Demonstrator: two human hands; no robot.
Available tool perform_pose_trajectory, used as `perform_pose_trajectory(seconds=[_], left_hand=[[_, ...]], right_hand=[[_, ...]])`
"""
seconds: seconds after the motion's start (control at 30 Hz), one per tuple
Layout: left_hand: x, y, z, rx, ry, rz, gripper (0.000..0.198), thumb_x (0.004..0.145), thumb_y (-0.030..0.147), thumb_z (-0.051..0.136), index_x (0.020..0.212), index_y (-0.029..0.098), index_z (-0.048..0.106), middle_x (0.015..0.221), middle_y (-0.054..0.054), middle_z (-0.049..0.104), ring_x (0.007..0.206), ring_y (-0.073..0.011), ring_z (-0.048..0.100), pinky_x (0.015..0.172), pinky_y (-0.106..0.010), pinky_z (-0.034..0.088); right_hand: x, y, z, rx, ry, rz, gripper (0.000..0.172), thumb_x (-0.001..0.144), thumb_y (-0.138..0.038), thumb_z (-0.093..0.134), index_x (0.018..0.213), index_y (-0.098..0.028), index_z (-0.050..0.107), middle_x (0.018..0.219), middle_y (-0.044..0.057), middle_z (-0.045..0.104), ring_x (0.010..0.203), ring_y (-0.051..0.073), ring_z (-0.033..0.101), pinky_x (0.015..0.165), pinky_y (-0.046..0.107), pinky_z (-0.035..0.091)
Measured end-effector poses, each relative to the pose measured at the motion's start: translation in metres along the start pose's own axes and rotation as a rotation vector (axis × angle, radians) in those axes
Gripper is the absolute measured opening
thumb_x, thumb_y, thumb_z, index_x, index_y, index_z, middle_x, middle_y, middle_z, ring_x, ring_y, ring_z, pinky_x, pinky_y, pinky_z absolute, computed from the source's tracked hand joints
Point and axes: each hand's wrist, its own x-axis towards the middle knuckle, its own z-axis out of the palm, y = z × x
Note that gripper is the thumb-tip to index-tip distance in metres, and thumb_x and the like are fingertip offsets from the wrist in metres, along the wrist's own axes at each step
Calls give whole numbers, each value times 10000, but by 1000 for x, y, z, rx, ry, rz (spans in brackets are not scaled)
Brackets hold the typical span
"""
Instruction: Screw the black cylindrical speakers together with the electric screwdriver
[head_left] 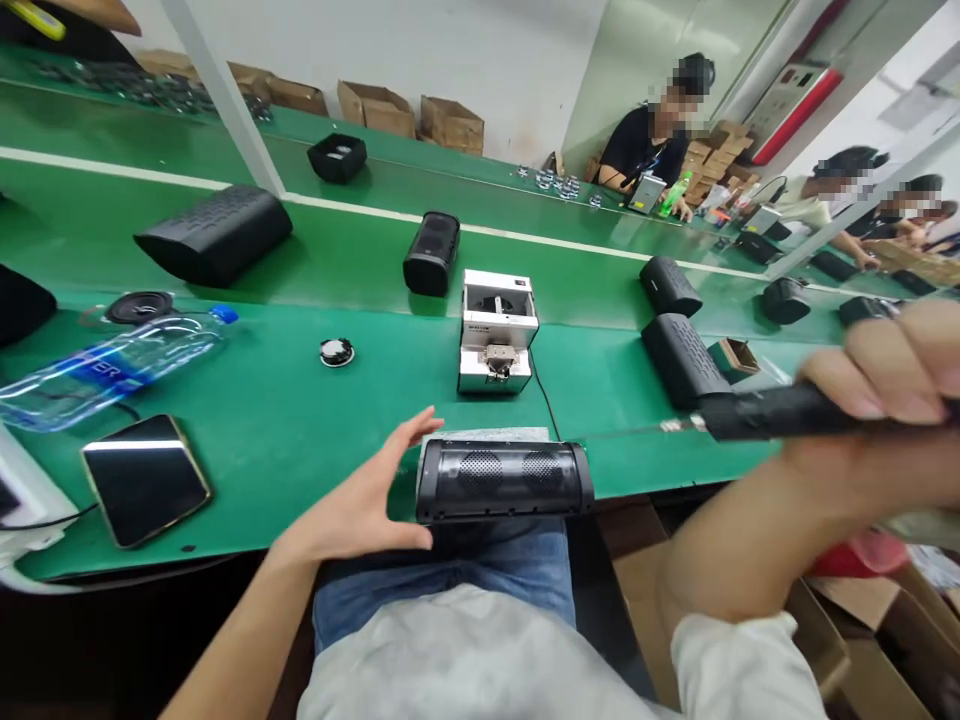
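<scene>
A black speaker housing (502, 478) with two round mesh grilles lies at the table's front edge, partly on a pale pad (491, 434). My left hand (360, 505) is at its left end, thumb and fingers spread around that end; whether they touch it I cannot tell. High on the right, my right hand (900, 360) is wrapped round a black electric screwdriver (772, 412), slightly blurred. Its thin bit points left, above and to the right of the speaker. Behind the speaker stands a small white screw feeder (498, 335) with a cable.
On the left lie a phone (148, 480), a plastic bottle (112, 365) and loose speaker drivers (337, 352). More black speaker housings (217, 235) stand along the green table (285, 420). Cardboard boxes (795, 640) sit below right. Co-workers (637, 145) sit across the line.
</scene>
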Motion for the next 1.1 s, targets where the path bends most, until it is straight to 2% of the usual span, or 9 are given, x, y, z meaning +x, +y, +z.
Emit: perform_pose_trajectory(seconds=[0.07,0.1,0.13,0.2,0.33,0.6,0.77,0.93,1.1], left_hand=[[-10,-7,28,11,13,-41,1405,787,554,1000,1799,414,35,1800,-166,387,1606,-439,502,1295,-597,485],[-9,-8,38,18,39,-40,1379,797,470,1000,1791,424,45,1792,-161,390,1600,-432,511,1289,-597,494],[-5,-9,45,21,68,-29,1326,810,405,987,1780,426,83,1771,-155,411,1587,-422,527,1284,-592,502],[3,-10,53,28,122,3,1216,816,333,969,1743,410,186,1707,-143,471,1549,-408,565,1273,-580,514],[15,-17,54,29,203,35,1184,805,298,965,1718,378,215,1659,-155,480,1514,-413,580,1261,-592,518],[13,-27,53,-44,144,4,1222,844,360,937,1758,393,127,1691,-154,446,1547,-412,542,1305,-607,456],[15,-28,53,-55,152,-7,1242,845,424,929,1770,368,102,1655,-153,479,1500,-403,592,1280,-585,487],[16,-28,55,-52,137,-5,1251,832,427,945,1759,341,108,1687,-184,440,1541,-429,548,1290,-603,473],[17,-25,55,-75,149,36,1218,815,389,970,1730,329,168,1678,-187,433,1560,-432,517,1322,-614,434]], right_hand=[[-16,50,31,-310,-792,-180,262,710,-109,915,826,-324,820,525,-85,557,425,40,431,388,310,349],[-22,78,42,-313,-1018,-338,244,706,-126,908,853,-299,818,535,-93,543,421,57,461,381,288,377],[-27,106,50,-271,-1151,-441,192,766,-149,868,870,-297,802,542,-101,545,417,68,499,387,264,404],[-29,152,59,-304,-1259,-521,111,897,-175,796,922,-270,746,581,-109,559,435,81,545,436,246,471],[-19,202,62,-429,-1326,-595,162,1014,-262,756,898,-229,647,597,-124,503,451,58,533,535,242,515],[9,241,66,-623,-1235,-643,381,1010,-583,741,1034,-225,617,729,-98,510,620,84,674,592,222,556],[8,244,69,-622,-1189,-678,387,1008,-574,697,973,-204,589,675,-127,438,586,58,665,630,220,542],[2,231,62,-629,-1255,-604,357,1002,-546,759,1000,-236,582,669,-139,491,469,20,535,552,194,486],[-49,201,59,-552,-1278,-475,125,1021,-246,713,949,-258,611,592,-124,503,425,44,450,436,223,380]])
